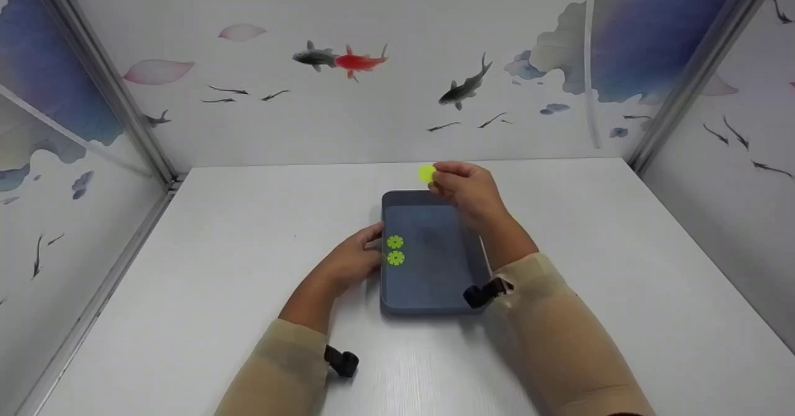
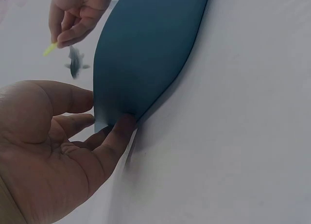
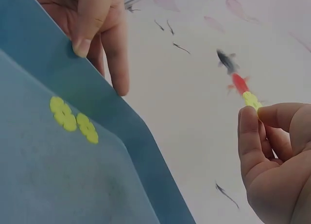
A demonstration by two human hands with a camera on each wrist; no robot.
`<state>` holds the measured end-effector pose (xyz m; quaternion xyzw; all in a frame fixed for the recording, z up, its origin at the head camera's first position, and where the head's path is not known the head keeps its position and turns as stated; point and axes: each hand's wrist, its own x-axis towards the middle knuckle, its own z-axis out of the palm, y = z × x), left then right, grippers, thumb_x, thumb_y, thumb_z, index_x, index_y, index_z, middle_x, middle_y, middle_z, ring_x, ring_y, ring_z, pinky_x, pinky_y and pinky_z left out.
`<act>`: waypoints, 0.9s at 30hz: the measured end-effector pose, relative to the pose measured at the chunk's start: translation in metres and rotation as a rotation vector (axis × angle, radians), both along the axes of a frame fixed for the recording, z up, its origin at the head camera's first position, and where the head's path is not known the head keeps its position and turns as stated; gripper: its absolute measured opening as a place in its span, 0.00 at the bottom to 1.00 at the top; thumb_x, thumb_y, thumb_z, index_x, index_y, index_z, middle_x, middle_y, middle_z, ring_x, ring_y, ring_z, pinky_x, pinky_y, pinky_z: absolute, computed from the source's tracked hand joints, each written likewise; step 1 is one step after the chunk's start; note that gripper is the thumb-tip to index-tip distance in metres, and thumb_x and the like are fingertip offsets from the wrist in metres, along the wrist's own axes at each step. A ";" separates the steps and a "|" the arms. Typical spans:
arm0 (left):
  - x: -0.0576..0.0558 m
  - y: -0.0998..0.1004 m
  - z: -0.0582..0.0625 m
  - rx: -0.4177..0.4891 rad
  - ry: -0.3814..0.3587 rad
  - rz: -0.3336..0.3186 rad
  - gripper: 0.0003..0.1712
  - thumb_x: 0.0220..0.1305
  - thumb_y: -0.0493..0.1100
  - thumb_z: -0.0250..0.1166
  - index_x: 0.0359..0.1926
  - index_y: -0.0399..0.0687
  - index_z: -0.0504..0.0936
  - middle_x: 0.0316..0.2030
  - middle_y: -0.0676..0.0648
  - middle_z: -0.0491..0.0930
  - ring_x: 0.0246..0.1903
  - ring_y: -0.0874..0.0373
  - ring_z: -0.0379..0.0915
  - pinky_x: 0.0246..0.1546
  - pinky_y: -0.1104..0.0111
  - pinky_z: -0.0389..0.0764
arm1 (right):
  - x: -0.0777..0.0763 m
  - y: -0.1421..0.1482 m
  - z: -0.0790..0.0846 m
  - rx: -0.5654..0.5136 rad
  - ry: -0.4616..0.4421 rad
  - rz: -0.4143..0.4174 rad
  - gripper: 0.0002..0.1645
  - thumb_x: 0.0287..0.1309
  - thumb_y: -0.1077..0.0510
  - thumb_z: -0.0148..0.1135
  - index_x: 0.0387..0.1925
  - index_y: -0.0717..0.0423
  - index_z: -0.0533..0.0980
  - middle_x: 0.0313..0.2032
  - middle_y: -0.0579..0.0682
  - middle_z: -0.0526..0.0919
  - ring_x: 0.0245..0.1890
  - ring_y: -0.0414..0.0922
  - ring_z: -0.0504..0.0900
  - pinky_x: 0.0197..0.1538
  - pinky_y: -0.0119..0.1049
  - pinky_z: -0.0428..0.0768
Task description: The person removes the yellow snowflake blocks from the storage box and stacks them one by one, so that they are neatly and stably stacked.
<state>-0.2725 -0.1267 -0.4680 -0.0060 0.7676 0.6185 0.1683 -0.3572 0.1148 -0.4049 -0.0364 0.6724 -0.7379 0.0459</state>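
Observation:
A blue-grey rectangular tray [image 1: 428, 282] lies lengthwise on the white table. My left hand [image 1: 351, 261] grips its left side wall; in the right wrist view the thumb rests on the rim, with fingers outside the wall. Two yellow-green notched discs [image 1: 395, 257] lie inside along the tray's left wall, one beyond the other. Over the tray's far end, my right hand [image 1: 469, 192] pinches another yellow-green notched disc [image 3: 251, 99] between thumb and fingertips. This disc sits higher than the tray's rim.
A small bit of yellow [image 1: 514, 217] peeks out beside my right forearm, mostly hidden by it. The white table [image 1: 248, 267] is enclosed by printed panels at the back [image 1: 397, 124] and both sides. Metal posts [image 1: 683, 74] stand at the back corners.

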 end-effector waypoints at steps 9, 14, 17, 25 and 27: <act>0.001 0.000 0.001 -0.024 0.012 0.000 0.47 0.67 0.34 0.59 0.86 0.56 0.57 0.84 0.50 0.59 0.82 0.47 0.61 0.79 0.52 0.71 | 0.007 0.058 -0.012 -0.076 -0.061 -0.061 0.18 0.71 0.62 0.68 0.59 0.61 0.81 0.50 0.51 0.85 0.41 0.39 0.90 0.54 0.29 0.89; 0.002 0.000 0.001 -0.040 0.018 0.005 0.47 0.67 0.34 0.59 0.86 0.56 0.58 0.85 0.50 0.59 0.83 0.46 0.58 0.80 0.51 0.69 | 0.008 0.088 -0.015 -0.074 -0.105 -0.124 0.18 0.72 0.58 0.67 0.60 0.58 0.81 0.50 0.50 0.86 0.43 0.39 0.90 0.56 0.28 0.88; 0.002 -0.001 0.000 -0.051 0.018 0.007 0.47 0.67 0.34 0.59 0.85 0.57 0.58 0.85 0.51 0.58 0.84 0.47 0.54 0.81 0.51 0.66 | 0.008 0.102 -0.017 -0.043 -0.136 -0.162 0.19 0.72 0.56 0.68 0.60 0.57 0.82 0.50 0.50 0.87 0.43 0.40 0.90 0.57 0.28 0.88; 0.001 -0.001 0.000 -0.014 0.008 -0.004 0.47 0.68 0.33 0.59 0.86 0.56 0.57 0.85 0.51 0.57 0.82 0.48 0.61 0.78 0.52 0.72 | 0.003 0.132 -0.031 0.033 -0.183 -0.190 0.23 0.72 0.53 0.69 0.64 0.56 0.81 0.51 0.48 0.86 0.45 0.39 0.88 0.55 0.26 0.88; 0.001 -0.001 0.000 -0.002 0.004 -0.007 0.47 0.69 0.33 0.59 0.86 0.56 0.56 0.85 0.51 0.57 0.80 0.47 0.64 0.77 0.53 0.74 | 0.001 0.139 -0.037 0.066 -0.205 -0.189 0.23 0.73 0.52 0.68 0.64 0.55 0.80 0.51 0.47 0.85 0.46 0.39 0.87 0.53 0.25 0.87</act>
